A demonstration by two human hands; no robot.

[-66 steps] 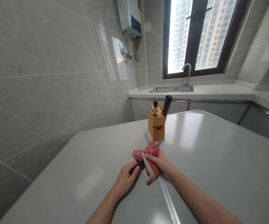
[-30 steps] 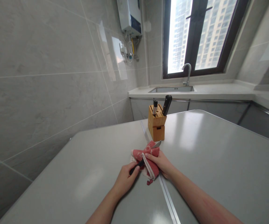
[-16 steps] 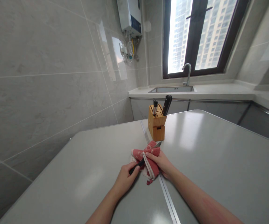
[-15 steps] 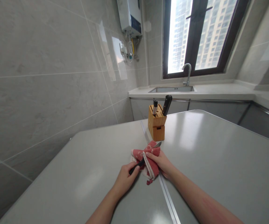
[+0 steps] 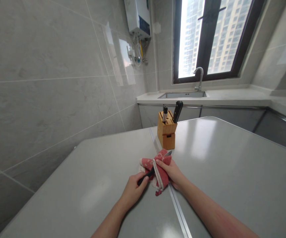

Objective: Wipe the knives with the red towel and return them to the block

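Observation:
My left hand (image 5: 133, 188) is closed round the black handle of a knife (image 5: 146, 177). A red cloth (image 5: 162, 177) with white edging is folded about the blade, and only the metal tip shows beyond it at the upper right. My right hand (image 5: 174, 172) pinches the cloth over the blade, thumb on top; its other fingers are mostly hidden under the cloth. Just behind the cloth stands a wooden knife block (image 5: 167, 132), holding a black-handled knife (image 5: 178, 111) and another tool with a black and silver handle (image 5: 165, 114).
The grey-white table (image 5: 103, 165) has a metal strip (image 5: 179, 211) running across it under my hands. Beyond lies a counter (image 5: 237, 94) with a sink (image 5: 184, 95) and tap (image 5: 199, 78). A tiled wall rises on the left, with a water heater (image 5: 138, 18).
My right hand and the cloth have shifted very slightly along the blade towards its tip. My left hand stays on the handle, and the knife block has not moved.

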